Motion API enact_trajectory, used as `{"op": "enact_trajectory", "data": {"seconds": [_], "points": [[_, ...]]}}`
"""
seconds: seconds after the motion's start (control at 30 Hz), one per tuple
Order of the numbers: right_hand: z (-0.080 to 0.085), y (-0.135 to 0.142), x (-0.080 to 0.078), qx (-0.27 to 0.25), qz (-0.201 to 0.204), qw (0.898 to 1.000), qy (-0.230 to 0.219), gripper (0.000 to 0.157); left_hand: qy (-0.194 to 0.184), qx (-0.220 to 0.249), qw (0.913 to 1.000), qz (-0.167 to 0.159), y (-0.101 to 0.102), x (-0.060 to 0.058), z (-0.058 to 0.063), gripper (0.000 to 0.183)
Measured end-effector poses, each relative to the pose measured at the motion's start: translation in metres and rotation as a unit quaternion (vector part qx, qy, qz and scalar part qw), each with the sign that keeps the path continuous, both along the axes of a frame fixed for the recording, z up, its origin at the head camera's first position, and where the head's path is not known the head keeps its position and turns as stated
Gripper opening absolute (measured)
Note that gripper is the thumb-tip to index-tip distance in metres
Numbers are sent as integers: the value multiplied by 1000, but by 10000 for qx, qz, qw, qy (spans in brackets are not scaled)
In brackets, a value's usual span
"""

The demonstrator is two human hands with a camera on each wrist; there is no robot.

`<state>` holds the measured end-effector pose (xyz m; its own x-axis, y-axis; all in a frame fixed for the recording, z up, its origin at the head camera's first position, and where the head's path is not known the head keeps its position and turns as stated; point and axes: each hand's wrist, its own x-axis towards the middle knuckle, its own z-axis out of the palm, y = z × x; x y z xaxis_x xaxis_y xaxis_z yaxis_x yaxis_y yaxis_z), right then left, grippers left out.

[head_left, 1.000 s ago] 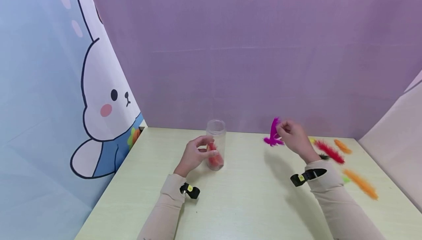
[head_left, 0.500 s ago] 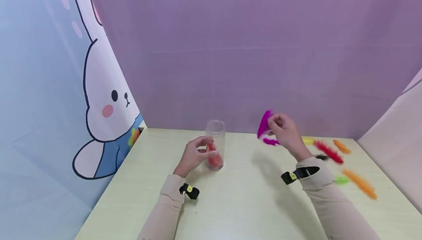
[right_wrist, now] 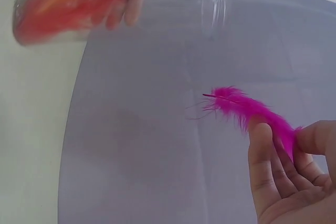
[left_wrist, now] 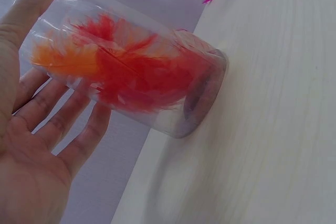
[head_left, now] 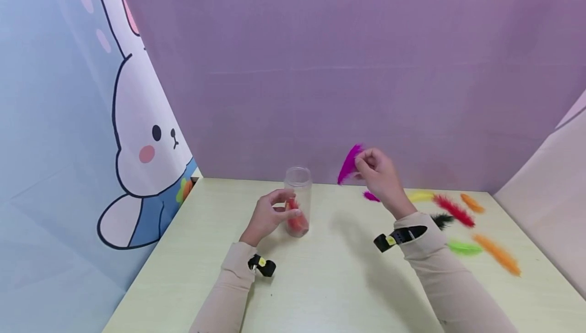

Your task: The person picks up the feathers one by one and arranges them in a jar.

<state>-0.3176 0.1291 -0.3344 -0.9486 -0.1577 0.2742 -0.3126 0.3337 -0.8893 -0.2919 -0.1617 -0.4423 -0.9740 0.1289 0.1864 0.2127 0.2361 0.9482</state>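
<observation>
On the table, my left hand (head_left: 267,216) grips a clear jar (head_left: 299,191) around its side, thumb and fingers on opposite sides. The jar stands upright with its mouth uncovered. Red and orange feathers (left_wrist: 142,74) lie bunched in its lower part, as the left wrist view shows. To the right of the jar and higher up, my right hand (head_left: 382,180) pinches a magenta feather (head_left: 349,165) between thumb and fingers. In the right wrist view the bare quill end of that magenta feather (right_wrist: 233,103) points away from the fingertips, toward the jar's side.
Another magenta feather (head_left: 371,197) lies behind the right hand. Loose feathers are spread at the right: yellow (head_left: 421,197), red (head_left: 454,211), black (head_left: 442,220), green (head_left: 464,247) and orange (head_left: 498,255). A purple cloth (head_left: 293,94) hangs behind the pale table (head_left: 320,292).
My right hand has moved left and up with the pinched magenta feather, away from the other one left on the table. The left hand and jar have stayed in place.
</observation>
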Motion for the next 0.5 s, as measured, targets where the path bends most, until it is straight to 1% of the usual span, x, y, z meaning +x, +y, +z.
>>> {"op": "enact_trajectory", "data": {"seconds": [0.2,0.5], "points": [[7,-13,2,-218,2,9997,98,28,66,0,10000,-3,0,-1,-1,53],[11,-30,0,-916,68,9947,451,18,40,-20,10000,-20,1,1,2,54]]}}
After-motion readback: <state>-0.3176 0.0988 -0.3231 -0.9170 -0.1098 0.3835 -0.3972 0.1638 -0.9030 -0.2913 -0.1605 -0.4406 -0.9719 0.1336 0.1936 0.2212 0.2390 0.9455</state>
